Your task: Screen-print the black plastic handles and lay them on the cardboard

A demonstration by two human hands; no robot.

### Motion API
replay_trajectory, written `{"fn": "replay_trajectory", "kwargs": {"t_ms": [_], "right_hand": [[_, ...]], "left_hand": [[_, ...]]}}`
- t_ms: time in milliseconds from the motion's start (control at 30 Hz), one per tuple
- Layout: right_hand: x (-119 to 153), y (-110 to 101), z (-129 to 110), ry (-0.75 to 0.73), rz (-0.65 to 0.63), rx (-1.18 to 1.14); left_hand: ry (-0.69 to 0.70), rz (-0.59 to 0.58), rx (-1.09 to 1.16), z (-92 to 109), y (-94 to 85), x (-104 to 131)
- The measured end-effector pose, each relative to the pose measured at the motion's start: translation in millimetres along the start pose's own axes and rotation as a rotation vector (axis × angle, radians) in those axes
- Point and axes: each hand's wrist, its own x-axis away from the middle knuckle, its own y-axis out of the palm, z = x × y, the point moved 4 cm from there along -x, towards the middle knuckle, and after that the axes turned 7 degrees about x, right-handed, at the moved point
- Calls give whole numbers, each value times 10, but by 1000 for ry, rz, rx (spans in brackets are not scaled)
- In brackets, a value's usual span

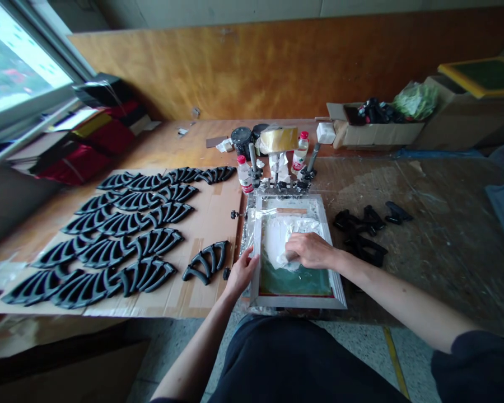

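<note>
The wooden bench [432, 224] supports a cardboard sheet [218, 215] at left, loose black parts [397, 212] at right, a black jar [241, 141] at far centre and an open carton [378, 136] at far right.

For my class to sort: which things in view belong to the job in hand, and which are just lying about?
In the job:
framed green screen
left hand, at its edge
right hand, closed on crumpled white material
black slatted parts, possibly

Seemingly lying about:
open cardboard box
yellow-framed panel
red bundle near the window

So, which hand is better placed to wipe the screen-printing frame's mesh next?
Probably the right hand: it's on the white material over the mesh, while the left hand is at the left edge of the frame.
</note>
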Motion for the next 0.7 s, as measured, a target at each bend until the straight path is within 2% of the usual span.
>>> {"fn": "replay_trajectory", "kwargs": {"t_ms": [67,133,233,300,433,533,600,700], "right_hand": [[-32,33,-9,73,88,48],[13,98,-99,60,149,101],[135,162,-210,-24,130,78],[126,134,-161,-17,97,21],[-231,-76,217,214,195,-53],[-456,-304,575,402,266,-20],[-395,-500,823,493,338,17],[45,-753,1216,701,543,1]], "left_hand": [[-9,4,27,24,-15,13],[-14,-2,50,35,-22,21],[-16,-3,66,30,-19,21],[-23,-9,66,29,-9,17],[-39,-58,97,119,-8,53],[-21,-91,202,328,-64,153],[30,-84,285,540,-130,238],[119,-28,367,912,-235,315]]}}
